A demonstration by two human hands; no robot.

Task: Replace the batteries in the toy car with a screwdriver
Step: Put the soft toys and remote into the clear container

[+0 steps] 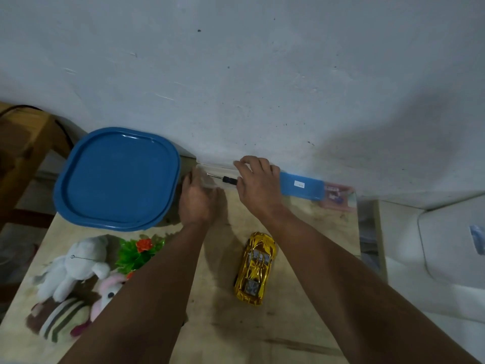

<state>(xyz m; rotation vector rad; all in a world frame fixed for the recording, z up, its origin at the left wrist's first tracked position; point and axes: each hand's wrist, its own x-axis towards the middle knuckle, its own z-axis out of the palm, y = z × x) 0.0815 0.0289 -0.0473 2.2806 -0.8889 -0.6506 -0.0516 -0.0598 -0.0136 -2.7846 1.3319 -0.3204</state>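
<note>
- A clear plastic case (210,177) is seen at the far edge of the bench (301,258), against the wall (262,74); its blue lid (301,185) lies just right of it.
- The screwdriver (223,178) lies inside the case, thin shaft to the left, black handle to the right.
- The left hand (196,200) is placed at the case's near-left side; its grip looks curled round the case edge, though the fingers are blurred, so the hold cannot be told for sure.
- The right hand (258,182) is set over the case's right end, fingers bent; the handle end runs under it. Whether the grip pinches the handle cannot be told.
- The toy car (256,269), gold, sits untouched on the bench near the right forearm, wheels down.
- Task judged at its very start: tool not yet lifted out, car not yet turned over.
- Risk: the light case could be dragged or tipped off the far edge if the tool is pulled while the case is loosely held.
- Risk: the car could be knocked by the right forearm on withdrawal, since it sits just beside it.
- Off-task: blue tray (118,179) at far left, plush toys (76,279) and plastic flower (139,252) at near left.
</note>
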